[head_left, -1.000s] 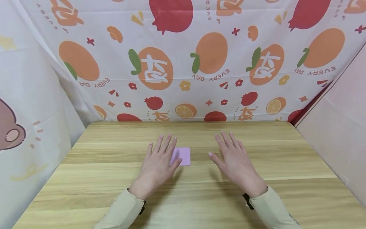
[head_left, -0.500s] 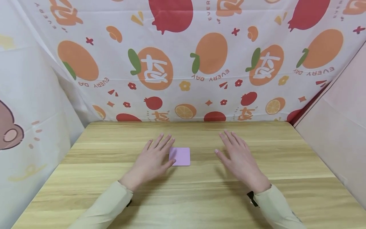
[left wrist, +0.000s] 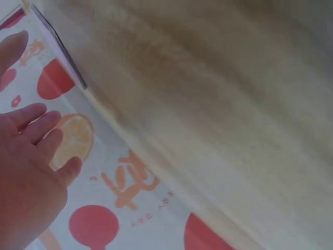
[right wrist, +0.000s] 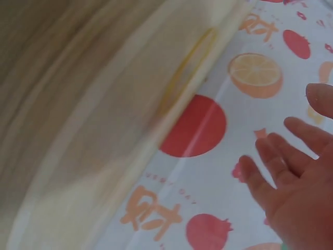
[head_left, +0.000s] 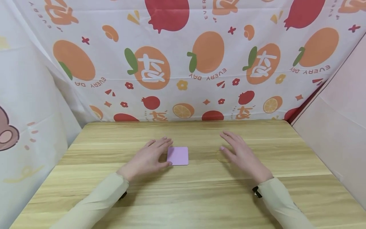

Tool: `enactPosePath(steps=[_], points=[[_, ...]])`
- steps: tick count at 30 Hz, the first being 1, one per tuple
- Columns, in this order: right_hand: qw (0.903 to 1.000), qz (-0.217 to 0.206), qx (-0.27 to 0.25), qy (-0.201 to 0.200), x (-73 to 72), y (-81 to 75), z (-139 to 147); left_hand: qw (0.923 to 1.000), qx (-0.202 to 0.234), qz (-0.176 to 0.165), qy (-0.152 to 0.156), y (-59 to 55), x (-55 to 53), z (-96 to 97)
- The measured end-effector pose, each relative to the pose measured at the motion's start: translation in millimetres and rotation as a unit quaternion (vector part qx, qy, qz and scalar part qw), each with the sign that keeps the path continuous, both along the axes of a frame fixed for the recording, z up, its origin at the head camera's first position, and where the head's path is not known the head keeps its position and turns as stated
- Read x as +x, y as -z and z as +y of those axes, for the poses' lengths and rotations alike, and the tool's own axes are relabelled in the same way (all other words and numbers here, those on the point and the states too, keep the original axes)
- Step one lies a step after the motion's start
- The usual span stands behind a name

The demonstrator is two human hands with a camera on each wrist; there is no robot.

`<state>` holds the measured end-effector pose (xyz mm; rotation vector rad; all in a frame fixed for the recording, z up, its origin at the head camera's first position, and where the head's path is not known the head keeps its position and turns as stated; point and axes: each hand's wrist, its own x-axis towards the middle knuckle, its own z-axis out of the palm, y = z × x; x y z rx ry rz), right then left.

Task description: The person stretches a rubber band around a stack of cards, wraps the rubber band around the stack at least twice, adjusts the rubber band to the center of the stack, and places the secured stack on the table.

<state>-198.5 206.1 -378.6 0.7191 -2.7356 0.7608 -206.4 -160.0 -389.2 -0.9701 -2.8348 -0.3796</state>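
Observation:
A thin lilac square with rounded corners (head_left: pixel 178 156) lies flat on the wooden table, in the head view's middle. My left hand (head_left: pixel 147 159) is at its left side, fingertips near its top left corner and thumb overlapping the bottom left one. The left wrist view has the square edge-on, showing a dark line along its side. Over to the right, a thin yellow loop like a rubber band (right wrist: pixel 182 66) lies on the table, faint in the head view. My right hand (head_left: pixel 243 156) hovers just right of it, fingers loosely bent and thumb apart, holding nothing.
The wooden table (head_left: pixel 183 200) ends at the back against a white cloth (head_left: pixel 114 95) printed with fruit. Pale cloth walls (head_left: pixel 31 79) stand at both sides. Each wrist wears a dark strap below a beige sleeve.
My left hand has moved left off the lilac square, uncovering it. The right hand has shifted slightly right, fingers bending more, and the yellow loop now shows. The head view has turned slightly.

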Motion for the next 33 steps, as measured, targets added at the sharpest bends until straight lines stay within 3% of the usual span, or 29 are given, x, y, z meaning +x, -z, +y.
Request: enactPosePath(steps=[11, 23, 33], points=[[0.9987, -0.022, 0.000, -0.046, -21.1, 11.4, 17, 0.9900, 0.062, -0.127, -0.004, 6.4, -15.4, 0.1], [0.9907, -0.094, 0.030, -0.094, -45.9, 23.5, 27, 0.9864, 0.063, -0.151, 0.003, 2.7, -17.2, 3.8], [0.9827, -0.122, 0.048, -0.131, -63.3, 26.3, 23, 0.9844, 0.064, -0.164, 0.001, 6.0, -22.0, 4.7]])
